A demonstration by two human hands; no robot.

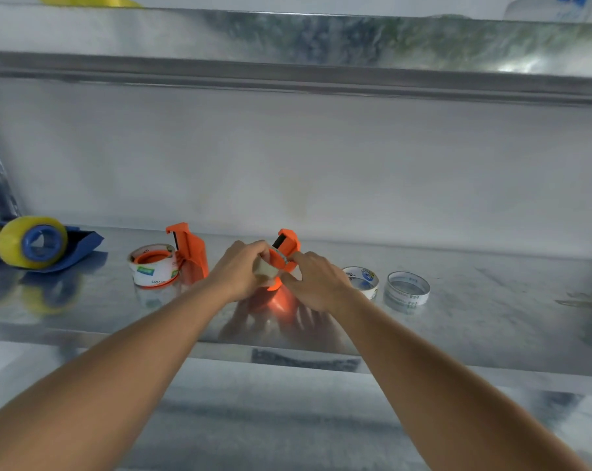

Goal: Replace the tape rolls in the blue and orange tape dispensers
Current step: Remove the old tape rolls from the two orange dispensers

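An orange tape dispenser [286,244] stands at the middle of the metal shelf [491,300], held between both hands. My left hand [242,270] grips a pale tape roll [264,269] pressed against the dispenser's hub. My right hand [316,280] holds the dispenser's right side, its forefinger on the roll's edge. A second orange dispenser [190,253] stands to the left with a white printed tape roll [153,265] on it. At the far left lies a blue dispenser [80,248] carrying a yellow roll [31,241].
Two nearly empty tape cores, one white [362,280] and one clear [406,287], lie to the right of my right hand. A metal back wall rises behind, with an upper shelf above. A lower shelf shows below the front edge.
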